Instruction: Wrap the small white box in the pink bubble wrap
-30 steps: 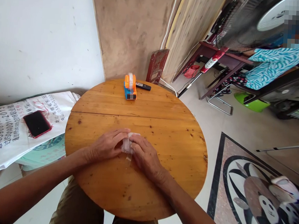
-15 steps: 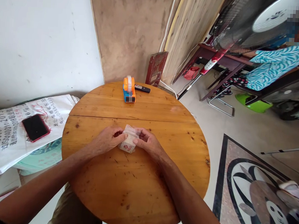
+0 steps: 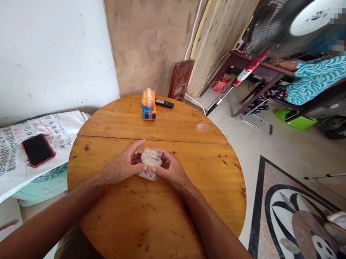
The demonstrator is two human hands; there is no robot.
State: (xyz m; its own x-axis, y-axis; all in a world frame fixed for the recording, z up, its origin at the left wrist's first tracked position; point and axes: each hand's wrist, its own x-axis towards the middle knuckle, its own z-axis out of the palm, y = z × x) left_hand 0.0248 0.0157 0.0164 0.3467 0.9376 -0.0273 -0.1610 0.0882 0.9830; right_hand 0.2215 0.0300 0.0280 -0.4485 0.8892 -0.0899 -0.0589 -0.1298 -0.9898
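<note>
A small clear plastic packet with pale contents and red print on its near side is held just over the round wooden table. My left hand is closed on its left side, the thumb pressed to the front and the index finger lifted. From the right, my right hand grips the same packet, thumb in front and fingers behind. The two thumb tips almost meet at its near face. Exactly what lies inside the plastic is too small to tell.
Toward the table's far edge stand an orange and blue tape dispenser and a black remote control. A phone rests on a white printed sack at left. At right are a standing fan and a seated person.
My left hand has shifted its grip, its index finger now raised off the packet. Both thumbs have come closer together on the front, and the packet's top has tilted.
</note>
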